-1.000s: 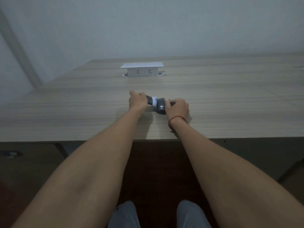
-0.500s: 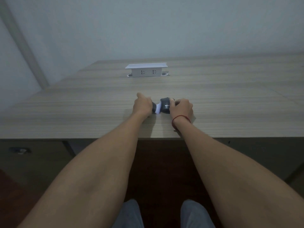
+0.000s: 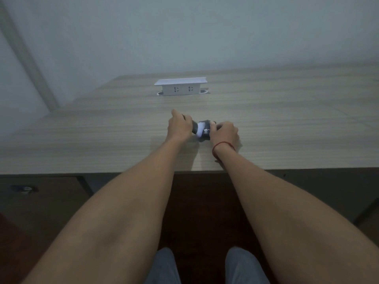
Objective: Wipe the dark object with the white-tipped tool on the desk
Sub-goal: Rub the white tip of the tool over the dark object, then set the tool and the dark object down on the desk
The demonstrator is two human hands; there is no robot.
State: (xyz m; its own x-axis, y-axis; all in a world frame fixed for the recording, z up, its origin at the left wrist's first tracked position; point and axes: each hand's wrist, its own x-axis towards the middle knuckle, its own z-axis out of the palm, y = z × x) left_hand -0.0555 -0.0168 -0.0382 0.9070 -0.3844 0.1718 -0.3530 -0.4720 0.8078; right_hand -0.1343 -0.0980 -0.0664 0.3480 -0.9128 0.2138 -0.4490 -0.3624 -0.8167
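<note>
A small dark rounded object (image 3: 207, 131) with white lettering rests on the wooden desk (image 3: 287, 128) near its front edge. My right hand (image 3: 225, 133) grips it from the right side. My left hand (image 3: 179, 127) is closed around a dark-handled tool (image 3: 194, 128) whose white tip (image 3: 200, 129) presses against the object's left face. Most of the tool's handle is hidden inside my left fist. A red cord circles my right wrist.
A white pop-up socket box (image 3: 180, 87) stands at the back middle of the desk. A pale wall rises behind. The desk's front edge (image 3: 82, 173) runs below my forearms, with dark floor and my knees beneath.
The white tip has shifted against the dark object's left face, showing more white now. My left hand has tilted slightly; my right hand keeps the same grip.
</note>
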